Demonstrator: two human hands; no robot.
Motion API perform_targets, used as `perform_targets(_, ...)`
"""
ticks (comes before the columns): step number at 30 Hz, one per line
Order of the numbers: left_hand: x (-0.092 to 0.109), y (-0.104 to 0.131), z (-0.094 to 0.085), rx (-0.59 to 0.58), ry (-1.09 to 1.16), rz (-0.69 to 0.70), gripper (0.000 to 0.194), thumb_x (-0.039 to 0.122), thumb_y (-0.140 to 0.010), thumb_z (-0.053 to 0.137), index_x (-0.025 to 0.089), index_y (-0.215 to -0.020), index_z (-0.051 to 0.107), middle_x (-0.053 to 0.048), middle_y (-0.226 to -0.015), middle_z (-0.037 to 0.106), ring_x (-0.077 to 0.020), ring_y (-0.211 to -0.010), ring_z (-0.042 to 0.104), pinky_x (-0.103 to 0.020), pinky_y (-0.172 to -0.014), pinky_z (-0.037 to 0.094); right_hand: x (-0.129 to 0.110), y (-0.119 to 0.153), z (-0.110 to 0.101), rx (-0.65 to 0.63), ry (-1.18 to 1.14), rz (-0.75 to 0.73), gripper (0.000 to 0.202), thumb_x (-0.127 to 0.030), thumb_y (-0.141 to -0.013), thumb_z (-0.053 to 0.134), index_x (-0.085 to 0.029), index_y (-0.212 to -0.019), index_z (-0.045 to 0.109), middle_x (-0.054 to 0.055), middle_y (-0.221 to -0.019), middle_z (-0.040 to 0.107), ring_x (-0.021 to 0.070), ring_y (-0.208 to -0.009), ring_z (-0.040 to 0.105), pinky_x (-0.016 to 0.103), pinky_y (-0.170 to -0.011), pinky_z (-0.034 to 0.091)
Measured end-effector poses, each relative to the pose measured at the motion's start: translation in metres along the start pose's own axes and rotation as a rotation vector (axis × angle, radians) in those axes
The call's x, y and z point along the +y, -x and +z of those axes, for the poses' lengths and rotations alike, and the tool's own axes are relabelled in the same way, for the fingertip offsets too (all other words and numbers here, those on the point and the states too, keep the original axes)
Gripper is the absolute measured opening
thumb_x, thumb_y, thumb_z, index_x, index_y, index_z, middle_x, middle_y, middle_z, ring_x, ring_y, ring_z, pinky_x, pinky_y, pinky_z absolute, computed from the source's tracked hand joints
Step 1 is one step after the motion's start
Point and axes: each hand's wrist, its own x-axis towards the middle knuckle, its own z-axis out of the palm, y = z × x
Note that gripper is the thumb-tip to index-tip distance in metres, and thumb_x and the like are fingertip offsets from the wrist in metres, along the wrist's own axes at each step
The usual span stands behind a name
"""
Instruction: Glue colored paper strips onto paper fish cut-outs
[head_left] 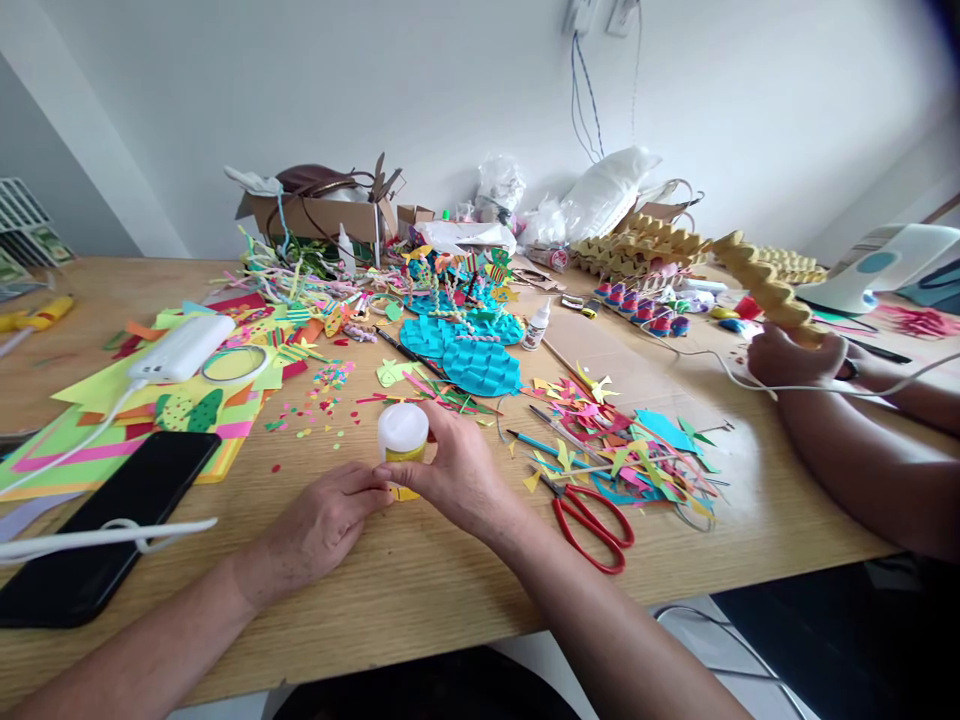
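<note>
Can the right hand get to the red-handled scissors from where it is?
Probably yes. The right hand grips the small white-capped yellow jar; the red-handled scissors lie just to its right on bare wooden table, nothing between, once it lets go.

This looks like a craft corner in a home. A wooden desk (450, 580) stands against a plain white wall (420, 90) and is covered with coloured paper scraps (600, 440), red scissors (592, 520), a small glue bottle (537, 326), egg cartons (645, 245) and a cardboard box (315, 215). A phone (105, 530) and a power bank (184, 347) lie on it too.
</note>
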Motion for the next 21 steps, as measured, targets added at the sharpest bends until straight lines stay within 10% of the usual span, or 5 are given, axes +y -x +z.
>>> perform_targets(21, 0.0030, -0.0020, -0.0017, 0.036, 0.019, -0.010, 0.032, 0.002, -0.081, 0.038, 0.019, -0.096, 0.060, -0.004, -0.090, 0.062, -0.0157, -0.085, 0.058, -0.028, -0.073, 0.051, -0.0031, 0.0070, -0.0045, -0.026, 0.020, 0.025, 0.036, -0.042, -0.067, 0.068, -0.016, -0.088, 0.056, 0.003, -0.079, 0.061, 0.0166, -0.071, 0.054, 0.024, -0.060, 0.036)
